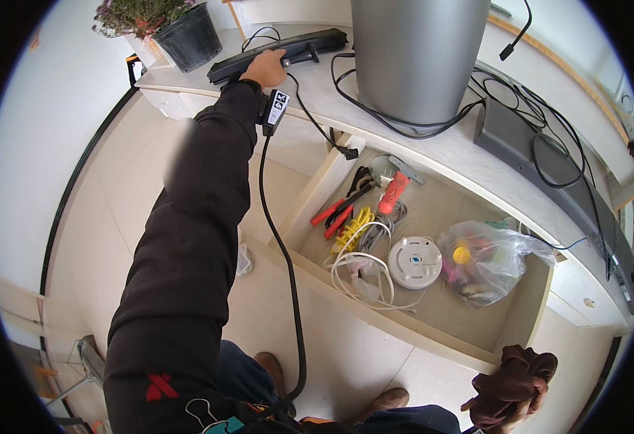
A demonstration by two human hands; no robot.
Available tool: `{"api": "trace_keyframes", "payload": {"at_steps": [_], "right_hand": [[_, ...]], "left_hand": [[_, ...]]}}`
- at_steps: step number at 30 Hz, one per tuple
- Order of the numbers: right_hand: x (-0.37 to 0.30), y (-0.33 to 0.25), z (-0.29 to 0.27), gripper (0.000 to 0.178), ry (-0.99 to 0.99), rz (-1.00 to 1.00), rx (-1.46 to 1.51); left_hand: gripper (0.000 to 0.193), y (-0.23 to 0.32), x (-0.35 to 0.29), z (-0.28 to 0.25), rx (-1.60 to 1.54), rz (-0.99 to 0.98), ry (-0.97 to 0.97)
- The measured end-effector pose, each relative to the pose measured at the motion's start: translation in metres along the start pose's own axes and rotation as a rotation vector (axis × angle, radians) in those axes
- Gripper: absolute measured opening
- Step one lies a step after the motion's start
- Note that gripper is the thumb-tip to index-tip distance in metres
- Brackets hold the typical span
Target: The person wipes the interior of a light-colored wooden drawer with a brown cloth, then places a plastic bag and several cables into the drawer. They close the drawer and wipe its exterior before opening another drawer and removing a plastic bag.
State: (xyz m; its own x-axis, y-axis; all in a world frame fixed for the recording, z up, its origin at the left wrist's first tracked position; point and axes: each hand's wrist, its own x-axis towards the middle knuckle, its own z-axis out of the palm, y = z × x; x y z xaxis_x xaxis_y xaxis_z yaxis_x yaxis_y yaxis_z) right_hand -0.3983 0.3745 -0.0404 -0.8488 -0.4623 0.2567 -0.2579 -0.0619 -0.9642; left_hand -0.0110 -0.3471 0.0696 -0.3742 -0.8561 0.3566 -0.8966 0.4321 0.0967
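Note:
My left hand (265, 70) reaches to the far left of the white cabinet top, its fingers closed over a long black bar-shaped device (317, 42) whose exact kind I cannot make out. A black cord with a plug (347, 152) hangs from beside that hand to the open drawer's corner. At the lower right my right hand (532, 411) is closed around a bunched dark brown cloth (513, 383), beside the drawer's front corner. Inside the pulled-out drawer (469, 349) are red-handled pliers (337, 217), a round white device (414, 262), coiled cables and a clear plastic bag (492, 264).
A large grey cylinder (418, 58) stands on the cabinet top, with a black cable around its base. Right of it lies a long dark grey bar (541, 166) under loose cables. A potted plant (187, 40) stands at the far left. My shoes (393, 399) are below the drawer.

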Motion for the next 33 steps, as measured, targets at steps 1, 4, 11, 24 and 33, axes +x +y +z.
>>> {"api": "trace_keyframes", "payload": {"at_steps": [1, 4, 11, 24, 33], "right_hand": [[-0.001, 0.000, 0.001, 0.034, 0.004, 0.002, -0.002], [-0.002, -0.001, 0.003, 0.033, 0.014, 0.008, -0.010], [-0.003, -0.005, -0.002, 0.032, 0.027, 0.004, -0.015], [-0.003, -0.004, -0.018, 0.032, 0.000, 0.008, 0.068], [-0.004, -0.011, -0.002, 0.032, 0.005, -0.046, -0.062]], "left_hand": [[0.058, 0.002, 0.001, 0.002, -0.008, -0.016, 0.002], [0.054, 0.015, 0.002, 0.007, 0.097, -0.101, -0.013], [0.032, 0.029, -0.008, 0.009, 0.095, -0.170, 0.092], [0.022, 0.059, -0.176, -0.084, -0.887, -0.010, 0.415], [0.027, 0.240, -0.226, -0.002, -0.375, 0.449, -0.573]]}}
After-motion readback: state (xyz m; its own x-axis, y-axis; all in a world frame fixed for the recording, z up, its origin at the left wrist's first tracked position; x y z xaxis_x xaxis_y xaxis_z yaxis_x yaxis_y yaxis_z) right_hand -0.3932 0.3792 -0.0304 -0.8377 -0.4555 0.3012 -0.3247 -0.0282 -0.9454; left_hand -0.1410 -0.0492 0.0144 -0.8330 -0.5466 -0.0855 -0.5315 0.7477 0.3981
